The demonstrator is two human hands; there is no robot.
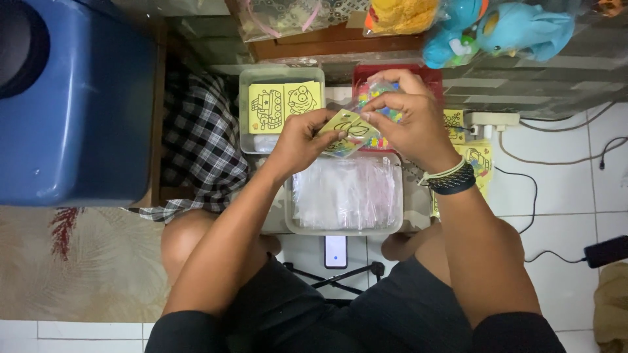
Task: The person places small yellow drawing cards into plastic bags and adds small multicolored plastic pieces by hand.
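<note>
Low in the frame, between the seated person's knees, a phone [335, 251] lies on the white tiles beside a small black tripod [340, 274]; just above it sits a clear plastic tub [345, 225] filled with empty transparent bags; over that tub, at the centre of the frame, both hands meet on one small clear bag [356, 131] holding a yellow line-drawing card and coloured bits; the left hand [302, 138] pinches its lower left edge, the right hand [405, 117], with cord bracelets at the wrist, is closed over its upper end; farther up, a clear tray [281, 108] holds more yellow cards; a red tray [428, 75] lies behind the right hand; a blue bin [72, 98] fills the upper left; plush toys [497, 29] crowd the upper right.
</note>
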